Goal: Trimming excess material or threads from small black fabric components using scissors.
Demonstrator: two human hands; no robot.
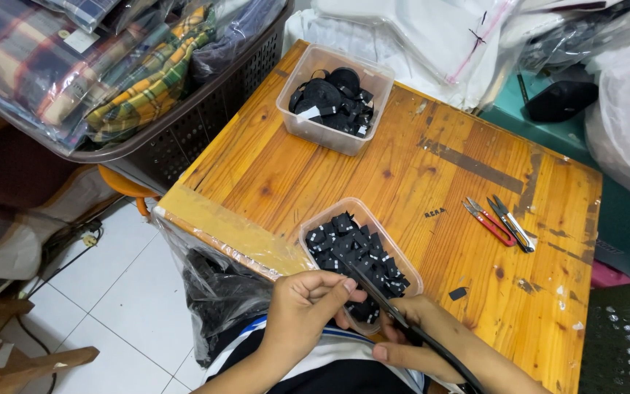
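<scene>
My right hand point(410, 343) grips black scissors point(391, 310), blades pointing up-left over a clear plastic tub point(402, 257) full of small black label pieces point(355, 252). My left hand point(304, 310) pinches something small and dark at the scissor blades; what it is stays hidden by the fingers. Both hands sit at the near edge of the wooden table point(417, 160).
A second clear tub point(333, 98) holds rolled black ribbon at the table's far side. Two thread snips point(501, 221), one red, lie to the right. A loose black label point(459, 293) lies by the near tub. A basket of bagged plaid fabric point(111, 66) stands left; plastic bags behind.
</scene>
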